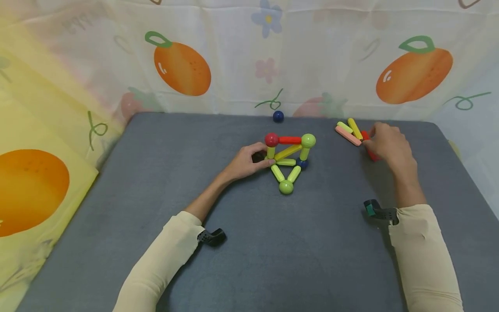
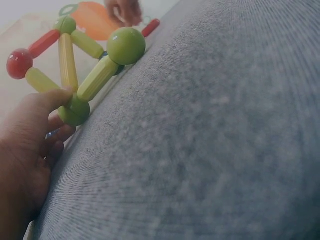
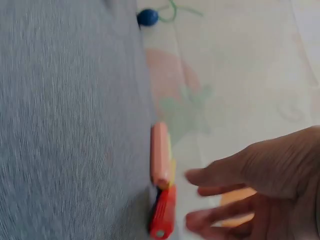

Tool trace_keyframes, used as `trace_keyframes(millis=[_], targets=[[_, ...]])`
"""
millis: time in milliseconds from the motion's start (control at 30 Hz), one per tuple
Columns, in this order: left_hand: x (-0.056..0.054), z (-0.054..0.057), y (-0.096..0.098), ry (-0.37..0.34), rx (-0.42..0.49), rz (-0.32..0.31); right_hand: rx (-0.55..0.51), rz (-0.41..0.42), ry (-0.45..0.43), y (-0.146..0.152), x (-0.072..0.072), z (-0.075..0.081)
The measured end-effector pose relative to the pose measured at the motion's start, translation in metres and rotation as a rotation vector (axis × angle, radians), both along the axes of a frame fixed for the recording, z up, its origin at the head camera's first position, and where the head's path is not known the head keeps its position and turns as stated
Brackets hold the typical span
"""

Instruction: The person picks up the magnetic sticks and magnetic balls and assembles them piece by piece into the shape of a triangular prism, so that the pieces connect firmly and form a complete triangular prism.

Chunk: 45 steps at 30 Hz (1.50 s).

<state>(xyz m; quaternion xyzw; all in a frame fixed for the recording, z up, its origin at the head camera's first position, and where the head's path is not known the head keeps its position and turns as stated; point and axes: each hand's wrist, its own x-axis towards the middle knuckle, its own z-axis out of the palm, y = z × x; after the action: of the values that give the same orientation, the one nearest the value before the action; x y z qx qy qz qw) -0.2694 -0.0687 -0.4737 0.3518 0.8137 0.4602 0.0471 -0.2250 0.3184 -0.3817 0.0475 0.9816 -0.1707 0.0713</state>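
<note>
My left hand (image 1: 245,162) holds a stick-and-ball building toy by a green ball (image 2: 74,111) at its lower left corner, thumb and fingers around the ball. A red ball (image 1: 271,139) and a green ball (image 1: 308,141) top the frame, joined by a red rod (image 1: 290,140). A yellow rod (image 1: 288,151) slants across it. Below are a blue ball (image 1: 302,164) and a green ball (image 1: 286,187) at the front, linked by light green rods. Over at the right, my right hand (image 1: 391,145) hovers by a red rod (image 3: 163,212), its fingers apart in the right wrist view.
Beside the right hand lie loose rods: a pink rod (image 1: 348,135), a yellow rod (image 1: 354,128) and a light green rod (image 1: 345,127). A loose blue ball (image 1: 278,116) sits at the back edge of the grey table (image 1: 249,268). Behind hangs a fruit-patterned cloth (image 1: 234,56).
</note>
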Motion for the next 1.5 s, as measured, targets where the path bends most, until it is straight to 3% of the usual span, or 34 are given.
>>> trace_keyframes(millis=[133, 333, 667, 833, 1033, 1233, 1367, 1500], targets=[[0.000, 0.000, -0.003, 0.008, 0.015, 0.006, 0.004, -0.044, -0.055, 0.011, -0.002, -0.010], [0.001, 0.001, -0.006, 0.025, 0.003, 0.008, 0.029, -0.072, 0.004, 0.008, -0.005, -0.021], [0.000, -0.001, -0.005, 0.014, 0.005, 0.005, 0.064, -0.100, 0.000, 0.005, -0.003, -0.020], [0.000, 0.000, -0.004, 0.015, 0.006, -0.005, 0.035, -0.108, -0.052, 0.008, 0.003, -0.003], [0.000, 0.000, -0.002, 0.021, 0.015, -0.013, -0.066, 0.159, -0.071, -0.005, 0.015, 0.041], [0.000, -0.002, 0.001, 0.012, 0.007, -0.009, -0.210, 0.395, 0.003, -0.057, 0.039, 0.067], [0.000, -0.003, 0.002, 0.010, 0.021, -0.016, -0.335, 0.586, -0.009, -0.093, 0.053, 0.070], [-0.001, -0.003, 0.001, 0.018, 0.046, -0.025, -0.451, 0.720, -0.088, -0.124, 0.053, 0.058]])
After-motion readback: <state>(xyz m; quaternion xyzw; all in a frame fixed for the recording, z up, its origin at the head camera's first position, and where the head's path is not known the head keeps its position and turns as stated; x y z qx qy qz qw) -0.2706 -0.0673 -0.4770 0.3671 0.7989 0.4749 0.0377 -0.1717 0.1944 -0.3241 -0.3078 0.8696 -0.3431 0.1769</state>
